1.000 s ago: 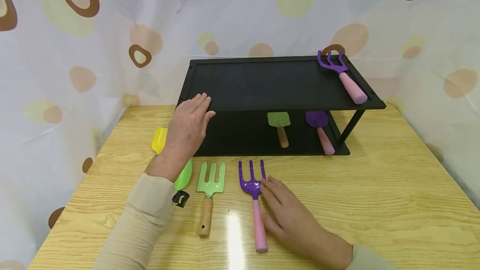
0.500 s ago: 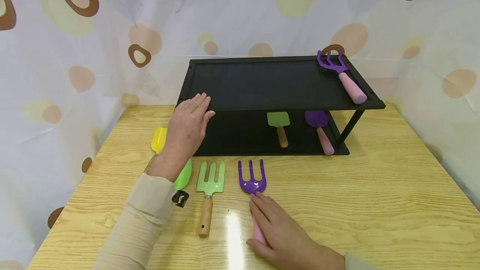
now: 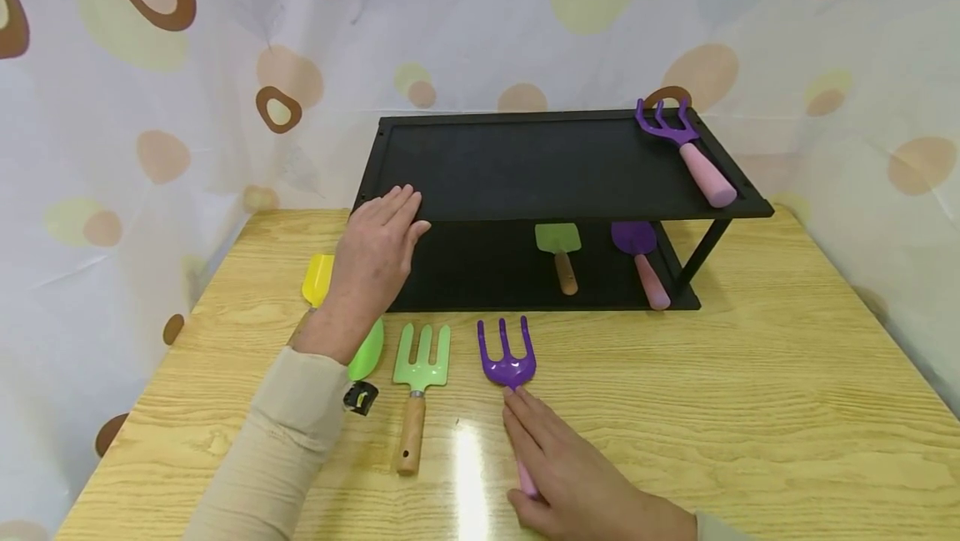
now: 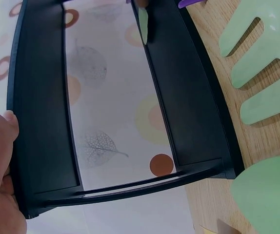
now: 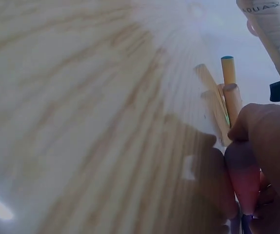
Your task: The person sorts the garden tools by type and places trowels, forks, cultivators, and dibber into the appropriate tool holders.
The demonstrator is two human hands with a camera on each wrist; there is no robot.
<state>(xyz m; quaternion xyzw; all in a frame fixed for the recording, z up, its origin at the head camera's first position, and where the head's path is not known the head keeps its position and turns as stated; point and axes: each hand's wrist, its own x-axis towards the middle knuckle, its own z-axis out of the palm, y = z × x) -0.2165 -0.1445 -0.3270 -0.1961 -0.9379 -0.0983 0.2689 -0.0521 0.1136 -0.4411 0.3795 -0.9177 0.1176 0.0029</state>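
Note:
My right hand grips the pink handle of a purple three-tined hand fork, its tines pointing away from me. In the right wrist view the thumb and fingers wrap that handle close over the table. My left hand rests on the front left corner of a black two-tier shelf, fingers straight along the upper board and thumb at the front edge. Left of the purple fork lies a green hand fork with a wooden handle.
A purple and pink cultivator lies on the upper board. The lower board bears a green scraper-like tool and a purple trowel. By the left forearm are a yellow trowel and a bright green blade, partly covered.
My right hand has moved from beside the purple hand fork down and left onto its handle, gripping it. The fork's head has shifted slightly right. The left hand has stayed on the shelf.

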